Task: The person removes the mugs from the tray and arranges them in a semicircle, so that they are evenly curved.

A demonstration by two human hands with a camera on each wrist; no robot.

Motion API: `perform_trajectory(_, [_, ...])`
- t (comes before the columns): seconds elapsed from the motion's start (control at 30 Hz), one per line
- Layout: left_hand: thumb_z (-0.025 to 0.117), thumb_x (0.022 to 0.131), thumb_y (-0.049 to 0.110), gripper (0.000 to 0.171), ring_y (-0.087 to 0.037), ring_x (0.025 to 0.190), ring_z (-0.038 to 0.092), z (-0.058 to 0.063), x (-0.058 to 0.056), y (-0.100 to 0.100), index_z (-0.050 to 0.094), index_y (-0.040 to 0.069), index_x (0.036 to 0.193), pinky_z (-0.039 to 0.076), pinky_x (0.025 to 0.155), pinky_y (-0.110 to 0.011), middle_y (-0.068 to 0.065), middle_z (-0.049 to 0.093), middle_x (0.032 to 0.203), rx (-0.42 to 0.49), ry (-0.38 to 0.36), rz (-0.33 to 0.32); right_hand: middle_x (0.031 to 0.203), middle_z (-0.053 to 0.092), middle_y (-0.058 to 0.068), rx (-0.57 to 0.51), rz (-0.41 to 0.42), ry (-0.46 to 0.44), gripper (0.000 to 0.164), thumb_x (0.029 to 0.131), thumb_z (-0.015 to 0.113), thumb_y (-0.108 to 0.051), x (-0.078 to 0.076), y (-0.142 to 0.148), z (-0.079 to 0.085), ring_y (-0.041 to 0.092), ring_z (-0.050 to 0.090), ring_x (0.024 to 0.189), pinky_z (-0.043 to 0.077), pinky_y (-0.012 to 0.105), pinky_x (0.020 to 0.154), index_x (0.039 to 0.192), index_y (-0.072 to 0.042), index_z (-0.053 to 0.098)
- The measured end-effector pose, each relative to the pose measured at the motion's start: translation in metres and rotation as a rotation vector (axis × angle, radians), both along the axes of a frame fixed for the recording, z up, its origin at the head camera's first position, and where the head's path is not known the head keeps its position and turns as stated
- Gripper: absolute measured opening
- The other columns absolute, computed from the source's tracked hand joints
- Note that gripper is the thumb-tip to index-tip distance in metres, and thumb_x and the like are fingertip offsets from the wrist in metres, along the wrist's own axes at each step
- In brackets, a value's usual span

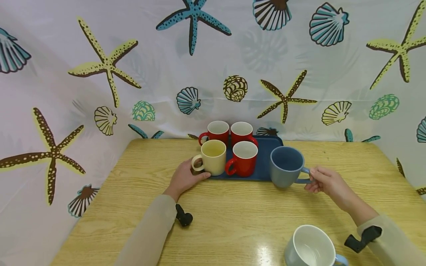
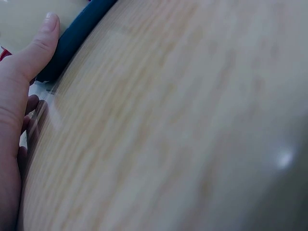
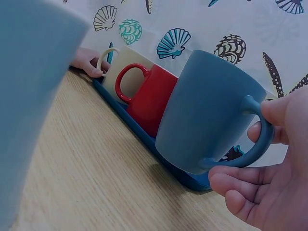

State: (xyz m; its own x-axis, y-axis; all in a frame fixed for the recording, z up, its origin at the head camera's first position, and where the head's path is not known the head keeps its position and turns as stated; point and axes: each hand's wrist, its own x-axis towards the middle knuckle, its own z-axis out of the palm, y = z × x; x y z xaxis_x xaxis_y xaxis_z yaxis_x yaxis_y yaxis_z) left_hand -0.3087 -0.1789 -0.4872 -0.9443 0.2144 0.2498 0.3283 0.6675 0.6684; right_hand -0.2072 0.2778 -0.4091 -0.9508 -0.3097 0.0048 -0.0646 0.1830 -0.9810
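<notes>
My right hand [image 1: 327, 184] pinches the handle of a blue mug [image 3: 207, 110]. This mug is slightly tilted and overlaps the right front part of a blue tray [image 1: 266, 142]. At the tray's left front corner, my left hand [image 1: 186, 177] grips the edge, its thumb [image 2: 41, 45] lying against the base of a pale yellow mug [image 1: 213, 157]. Its other fingers are partly hidden beside the corner. Next to the yellow mug on the tray stands a red mug [image 1: 244, 160] with a white inside. Behind them are two more red mugs, one left [image 1: 221, 133] and one right [image 1: 240, 133].
A white mug [image 1: 311, 245] with a light blue handle stands near the front of the wooden table [image 1: 233, 210], close to my right forearm. Behind the tray hangs a white cloth [image 1: 213, 59] printed with starfish and shells.
</notes>
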Motion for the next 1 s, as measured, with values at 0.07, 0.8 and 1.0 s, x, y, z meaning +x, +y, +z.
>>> perform_trajectory(0.07, [0.071,0.066,0.065,0.071,-0.014,0.105,0.054,0.0,0.0,0.0,0.057,0.022,0.12,0.041,0.092,-0.038,0.004,0.06,0.112,-0.005,-0.005,0.006,0.082,0.061,0.013,-0.004,0.005,0.006,0.036,0.101,0.041,-0.029,0.003,0.001,0.0,0.019,0.063,0.077,0.05,0.031,0.065,0.089,0.005,0.048])
perform_trajectory(0.8, [0.07,0.066,0.065,0.07,-0.015,0.104,0.055,-0.002,0.001,0.0,0.057,0.021,0.119,0.042,0.091,-0.039,0.004,0.06,0.112,-0.011,-0.002,0.005,0.084,0.064,0.011,-0.028,0.084,-0.015,0.033,0.102,0.038,-0.021,0.04,0.007,-0.006,0.018,0.063,0.08,0.05,0.032,0.067,0.089,0.006,0.051])
perform_trajectory(1.0, [0.071,0.068,0.062,0.068,-0.015,0.105,0.054,0.0,0.001,0.001,0.056,0.021,0.12,0.041,0.092,-0.039,0.003,0.06,0.113,0.0,0.004,-0.002,0.084,0.063,0.014,-0.046,0.116,0.012,0.034,0.102,0.036,-0.018,0.047,0.009,-0.009,0.02,0.063,0.08,0.05,0.032,0.067,0.09,0.01,0.049])
